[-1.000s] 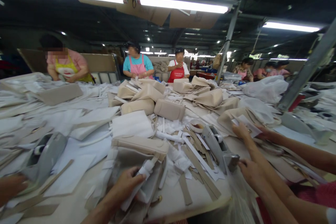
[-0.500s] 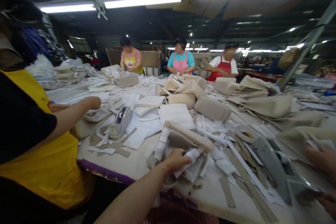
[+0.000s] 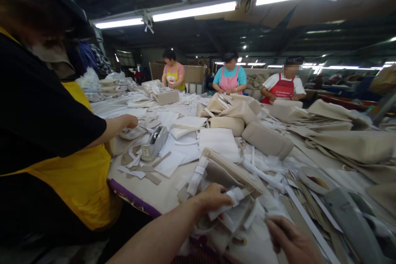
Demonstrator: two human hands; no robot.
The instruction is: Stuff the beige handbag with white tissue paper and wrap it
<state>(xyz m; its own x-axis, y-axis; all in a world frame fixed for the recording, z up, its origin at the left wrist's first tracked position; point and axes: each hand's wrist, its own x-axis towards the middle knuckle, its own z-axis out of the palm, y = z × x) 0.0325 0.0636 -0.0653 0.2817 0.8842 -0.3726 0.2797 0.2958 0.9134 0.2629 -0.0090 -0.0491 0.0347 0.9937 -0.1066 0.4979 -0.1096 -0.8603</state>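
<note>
The right hand [image 3: 287, 237] is half curled; I cannot tell whether it grips anything. Left of it, the left hand [image 3: 215, 198] pinches a white-wrapped strap [image 3: 236, 195] of the boxy beige bag [image 3: 234, 168] just beyond. Right of the hands lie flat tan strips [image 3: 314, 212] and a smooth grey tape dispenser [image 3: 349, 222]; beyond, a soft white sheet [image 3: 218, 142], then slouching bags [image 3: 241, 111]. The right hand, at the dispenser half a second ago, is now beside the bag.

Before you, a bag [image 3: 227, 168] is lying on the surface [image 3: 168, 185], your left fingers [image 3: 225, 199] touching its near side. One tape dispenser [image 3: 154, 144] is standing farther left, another tape dispenser [image 3: 345, 218] right, past loose strips [image 3: 311, 223]. Behind, piled bags [image 3: 227, 123] are sitting; three people [image 3: 229, 79] are lining the far side.
</note>
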